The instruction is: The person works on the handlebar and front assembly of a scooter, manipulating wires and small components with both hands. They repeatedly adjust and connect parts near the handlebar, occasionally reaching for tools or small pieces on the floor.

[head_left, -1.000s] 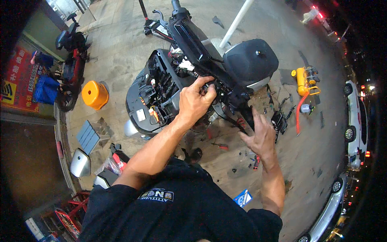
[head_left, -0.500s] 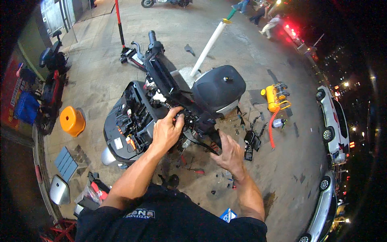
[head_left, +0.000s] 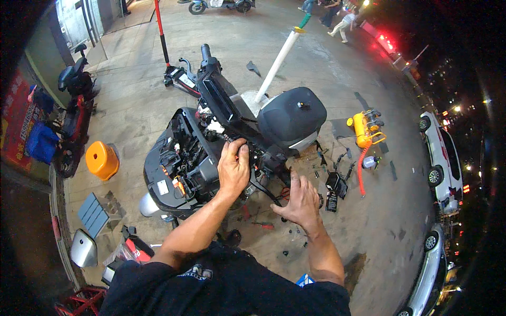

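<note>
A dark scooter [head_left: 182, 166] with its front body panels off stands before me, wiring and inner parts exposed. Its handlebar [head_left: 274, 158] runs from a far black grip to the near side under my hands. My left hand [head_left: 233, 171] is closed, its fingers bent together at the inner part of the handlebar; what they pinch is hidden. Beside the near grip and its black lever [head_left: 265, 195], my right hand [head_left: 303, 203] is open, thumb spread from the fingers. Its fingertips lie close over the grip; firm contact cannot be made out.
A yellow air compressor [head_left: 363, 129] with a red coiled hose stands right of the black seat [head_left: 292, 113]. Loose tools and parts lie around an open black case [head_left: 336, 184]. At left are an orange stool [head_left: 103, 160] and panels. A white post [head_left: 276, 66] rises behind the scooter.
My right hand has loosened from the near grip, its fingers stretching out. My left hand has shifted slightly, its fingers now closer together. The whole view has moved a little.
</note>
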`<state>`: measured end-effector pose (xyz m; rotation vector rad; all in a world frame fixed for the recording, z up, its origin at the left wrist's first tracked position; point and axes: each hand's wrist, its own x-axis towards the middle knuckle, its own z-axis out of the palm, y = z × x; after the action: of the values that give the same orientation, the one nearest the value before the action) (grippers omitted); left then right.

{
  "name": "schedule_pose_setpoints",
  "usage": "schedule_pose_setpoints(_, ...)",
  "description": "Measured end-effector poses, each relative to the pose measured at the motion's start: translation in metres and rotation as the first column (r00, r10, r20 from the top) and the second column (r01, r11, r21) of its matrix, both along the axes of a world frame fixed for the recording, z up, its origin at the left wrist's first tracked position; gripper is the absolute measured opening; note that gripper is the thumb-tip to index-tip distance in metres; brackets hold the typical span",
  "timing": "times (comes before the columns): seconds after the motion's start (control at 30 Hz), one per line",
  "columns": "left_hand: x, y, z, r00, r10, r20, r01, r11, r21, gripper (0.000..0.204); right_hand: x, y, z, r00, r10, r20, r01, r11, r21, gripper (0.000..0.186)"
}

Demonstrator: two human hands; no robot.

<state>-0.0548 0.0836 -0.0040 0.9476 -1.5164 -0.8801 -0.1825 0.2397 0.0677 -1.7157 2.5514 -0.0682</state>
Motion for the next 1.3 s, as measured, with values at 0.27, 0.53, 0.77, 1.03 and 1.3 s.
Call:
schedule_pose_setpoints(0.27, -0.020, -0.002, -0.003, 0.978, 0.102, -0.185, -0.049, 0.961, 0.271, 0.022, -0.004, 0.001, -0.002, 0.999, 0.030, 0.042, -0.029, 0.999, -0.023, 0.114)
schedule_pose_setpoints(0.53, -0.015, 0.009, 0.000, 0.933, 0.071, -0.353, 0.023, 0.967, 0.253, 0.025, -0.005, 0.002, -0.005, 0.998, 0.054, 0.030, -0.052, 0.996, -0.068, 0.115)
schedule_pose_setpoints(0.77, 0.012, -0.001, 0.011, 0.877, 0.149, -0.458, 0.239, 0.691, 0.682, 0.045, -0.004, 0.002, -0.004, 0.998, 0.037, 0.053, -0.033, 0.998, -0.060, 0.117)
schedule_pose_setpoints(1.03, 0.010, -0.025, 0.023, 0.829, -0.055, -0.556, 0.508, 0.490, 0.708, 0.021, 0.001, 0.002, -0.001, 1.000, 0.010, -0.007, -0.010, 1.000, -0.004, 0.119)
schedule_pose_setpoints(1.3, 0.002, -0.031, -0.001, 0.882, -0.101, -0.461, 0.413, 0.636, 0.652, 0.031, 0.018, -0.001, -0.001, 0.997, -0.078, -0.030, 0.077, 0.997, -0.017, 0.133)
